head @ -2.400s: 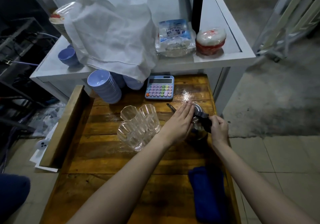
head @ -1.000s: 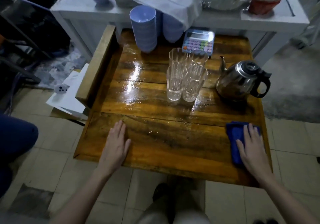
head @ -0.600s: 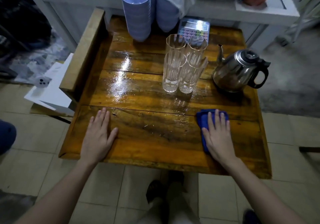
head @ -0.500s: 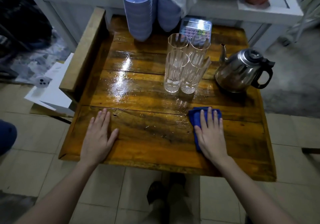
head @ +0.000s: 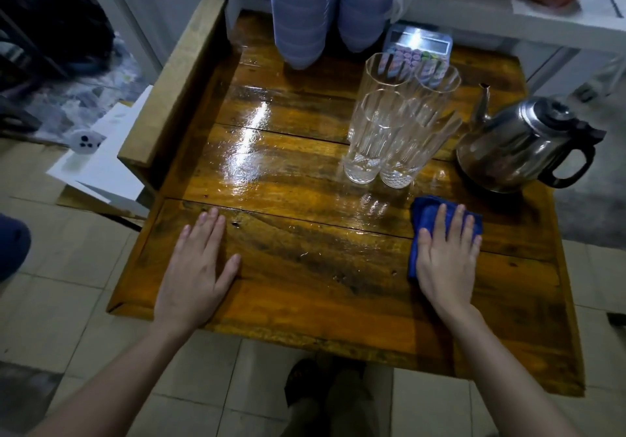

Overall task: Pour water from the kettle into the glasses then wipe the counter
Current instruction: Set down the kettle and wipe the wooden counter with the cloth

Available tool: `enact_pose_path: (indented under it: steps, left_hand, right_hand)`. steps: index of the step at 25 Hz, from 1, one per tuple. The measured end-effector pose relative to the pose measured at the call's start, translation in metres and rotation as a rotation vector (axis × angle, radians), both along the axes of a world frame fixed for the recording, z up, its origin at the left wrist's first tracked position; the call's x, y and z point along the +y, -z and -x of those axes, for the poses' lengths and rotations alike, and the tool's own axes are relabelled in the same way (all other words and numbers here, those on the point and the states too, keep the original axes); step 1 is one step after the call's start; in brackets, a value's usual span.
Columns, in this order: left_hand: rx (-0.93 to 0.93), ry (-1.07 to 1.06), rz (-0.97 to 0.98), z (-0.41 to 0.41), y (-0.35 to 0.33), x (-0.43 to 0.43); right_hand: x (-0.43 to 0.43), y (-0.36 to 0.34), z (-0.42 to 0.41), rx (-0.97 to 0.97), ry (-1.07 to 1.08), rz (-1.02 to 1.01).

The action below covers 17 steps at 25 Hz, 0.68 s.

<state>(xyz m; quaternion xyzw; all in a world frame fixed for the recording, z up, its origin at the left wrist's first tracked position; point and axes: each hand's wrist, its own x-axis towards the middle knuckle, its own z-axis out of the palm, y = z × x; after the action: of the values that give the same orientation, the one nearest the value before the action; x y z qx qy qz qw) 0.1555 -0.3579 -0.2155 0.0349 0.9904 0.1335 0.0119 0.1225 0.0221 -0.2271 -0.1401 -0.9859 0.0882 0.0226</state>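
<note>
A person presses a blue cloth (head: 424,212) flat on the wooden counter (head: 305,269) with the right hand (head: 445,262).

The right hand lies palm down on the cloth with its fingers straight and a little spread, near the counter's right side, just in front of the glasses (head: 376,132) and the kettle (head: 518,147). The left hand (head: 196,275) rests flat on the bare wood near the front left edge, fingers straight, holding nothing; the two hands are well apart. Four clear glasses stand upright in a tight cluster toward the back right, and the steel kettle sits just beside them on the right, with its black handle facing the counter's right edge. The wood shines wet left of the glasses. Behind them lie a calculator (head: 420,43) and stacked blue bowls (head: 298,13).
</note>
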Motion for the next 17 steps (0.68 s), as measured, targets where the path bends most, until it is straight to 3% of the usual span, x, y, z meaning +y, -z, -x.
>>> enact_pose_path:
  steps: [17]
  left_hand:
    - [0.003, -0.001, -0.004, 0.0, -0.002, -0.001]
  right_hand:
    - [-0.163, -0.007, 0.019, -0.005, -0.344, 0.061]
